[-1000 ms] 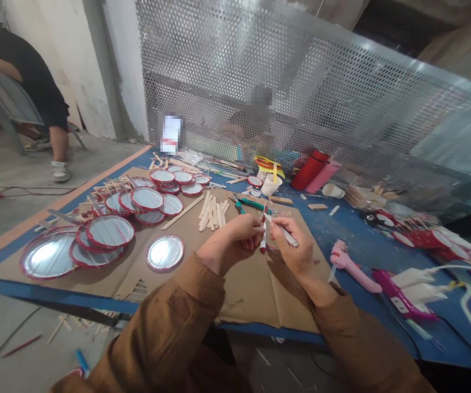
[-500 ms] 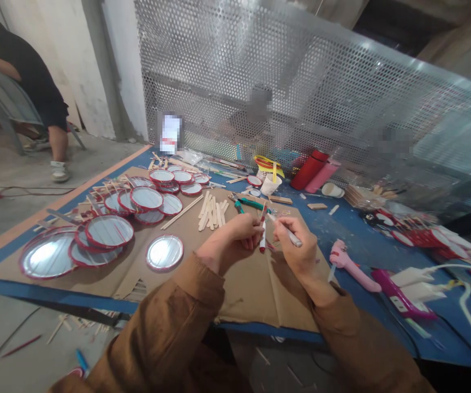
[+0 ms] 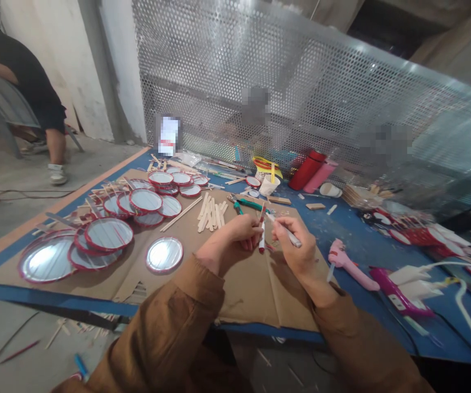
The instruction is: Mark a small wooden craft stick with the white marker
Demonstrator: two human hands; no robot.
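Note:
My left hand (image 3: 245, 232) is closed around a slim red-and-white stick (image 3: 262, 237), which stands nearly upright over the cardboard sheet (image 3: 251, 300). Its upper part is dark red, the middle white and the lower end red; its exact kind is unclear. In my right hand (image 3: 298, 243) a whitish marker pen (image 3: 292, 237) is gripped, its front end pointing at the stick's upper part. Whether the two touch, I cannot tell. Just beyond both hands lie green-handled pliers (image 3: 254, 204). Pale craft sticks (image 3: 210, 213) lie in a loose pile left of them.
Round red-rimmed discs (image 3: 108, 233) are heaped on the left, with a single disc (image 3: 164, 254) nearer me. On the right lie a pink glue gun (image 3: 350, 265) and a purple power strip (image 3: 399, 295) with cords. A red bottle (image 3: 306, 169) and paper cup (image 3: 268, 185) stand behind.
The view has shifted very slightly. Both hands keep nearly the same pose, with the pen's front end still beside the stick.

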